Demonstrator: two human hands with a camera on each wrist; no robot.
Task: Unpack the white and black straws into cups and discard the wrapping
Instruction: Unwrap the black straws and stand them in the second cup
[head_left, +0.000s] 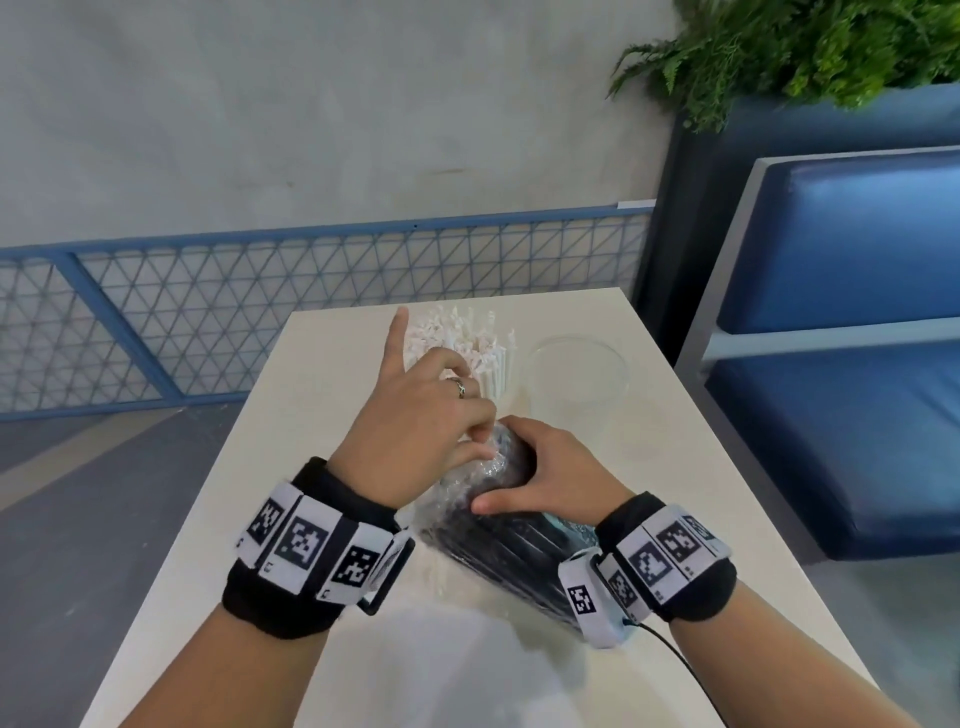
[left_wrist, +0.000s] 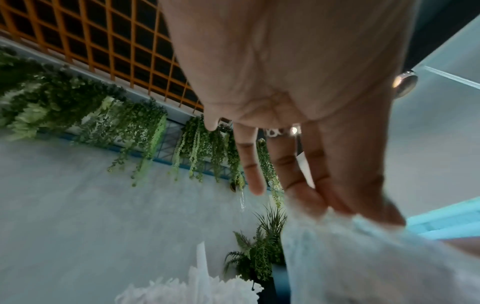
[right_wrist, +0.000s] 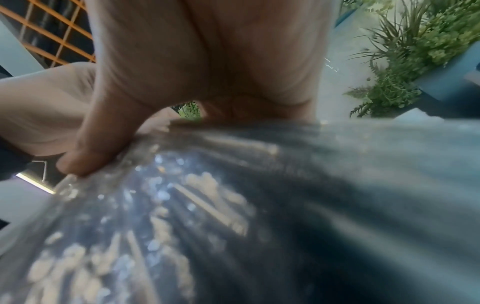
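Note:
A pack of black straws in clear wrapping lies on the cream table, pointing away from me. My right hand grips its far half, thumb on the near side; the right wrist view shows the palm over the shiny pack. My left hand pinches the wrapping at the pack's far end, little finger raised. In the left wrist view its fingers reach down to the blurred wrapping. Behind the hands, white straws stand in a cup. An empty clear cup stands to their right.
A blue padded bench runs close along the table's right side. A dark planter with ferns stands behind it. Past the table's far edge and to the left is a blue mesh railing.

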